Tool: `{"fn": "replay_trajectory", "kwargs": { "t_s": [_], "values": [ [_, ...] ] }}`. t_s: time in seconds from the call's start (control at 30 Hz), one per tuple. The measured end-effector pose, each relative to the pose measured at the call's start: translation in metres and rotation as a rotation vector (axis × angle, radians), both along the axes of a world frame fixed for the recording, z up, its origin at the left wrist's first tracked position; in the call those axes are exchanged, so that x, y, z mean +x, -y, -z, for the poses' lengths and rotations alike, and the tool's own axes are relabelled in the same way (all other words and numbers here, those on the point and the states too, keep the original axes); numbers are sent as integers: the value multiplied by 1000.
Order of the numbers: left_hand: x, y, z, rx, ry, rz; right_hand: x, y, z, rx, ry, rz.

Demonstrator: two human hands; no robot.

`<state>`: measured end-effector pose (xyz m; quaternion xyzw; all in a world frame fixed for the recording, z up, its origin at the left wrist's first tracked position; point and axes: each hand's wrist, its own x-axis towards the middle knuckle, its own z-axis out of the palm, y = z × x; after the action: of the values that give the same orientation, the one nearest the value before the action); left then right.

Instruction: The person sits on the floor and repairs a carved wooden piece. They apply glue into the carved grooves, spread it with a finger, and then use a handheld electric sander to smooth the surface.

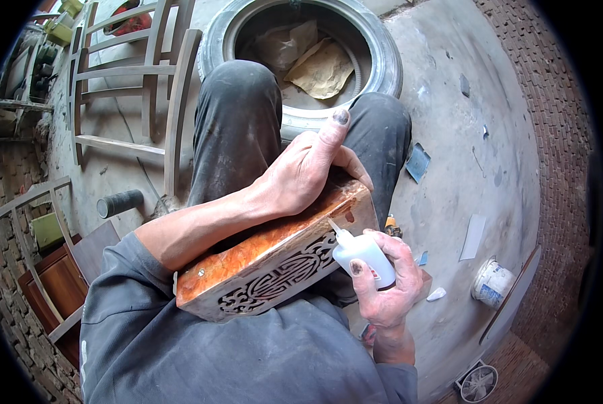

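Observation:
A carved wooden piece with an orange-brown glossy top and a pierced fretwork side lies across my lap. My left hand presses down on its far end, thumb raised, fingers curled over the edge. My right hand grips a small white squeeze bottle, whose thin nozzle tip touches the piece's upper right corner. My knees in dark dusty trousers lie under the piece.
A tyre holding crumpled paper lies on the concrete floor ahead. Unfinished wooden chair frames stand at the left, a dark cylinder beneath them. A white tub, paper scraps and a small fan sit at the right.

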<state>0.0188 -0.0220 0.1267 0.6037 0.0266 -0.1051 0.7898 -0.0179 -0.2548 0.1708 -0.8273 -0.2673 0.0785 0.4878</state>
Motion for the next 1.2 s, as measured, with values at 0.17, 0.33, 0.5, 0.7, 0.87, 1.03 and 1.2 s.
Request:
{"fn": "replay_trajectory", "kwargs": {
  "t_s": [0.17, 0.33, 0.5, 0.7, 0.87, 1.03, 1.2],
  "values": [
    [0, 0, -1, 23, -16, 4, 0, 0, 1, 6, -3, -6],
    [1, -1, 1, 32, 6, 0, 1, -2, 0, 11, 6, -8],
    [2, -1, 1, 27, 5, -9, 3, -3, 0, 3, 41, -27],
    [3, -2, -4, 5, -23, 1, 4, -4, -2, 10, 42, -36],
    [3, -2, -2, -3, -27, -4, 4, -5, -3, -5, 31, -41],
    [4, -2, -1, -3, -13, -2, 4, -5, -2, 6, 29, -43],
    [4, -3, 3, 4, 8, -4, 4, -6, -4, -11, 34, -44]
  ]
}}
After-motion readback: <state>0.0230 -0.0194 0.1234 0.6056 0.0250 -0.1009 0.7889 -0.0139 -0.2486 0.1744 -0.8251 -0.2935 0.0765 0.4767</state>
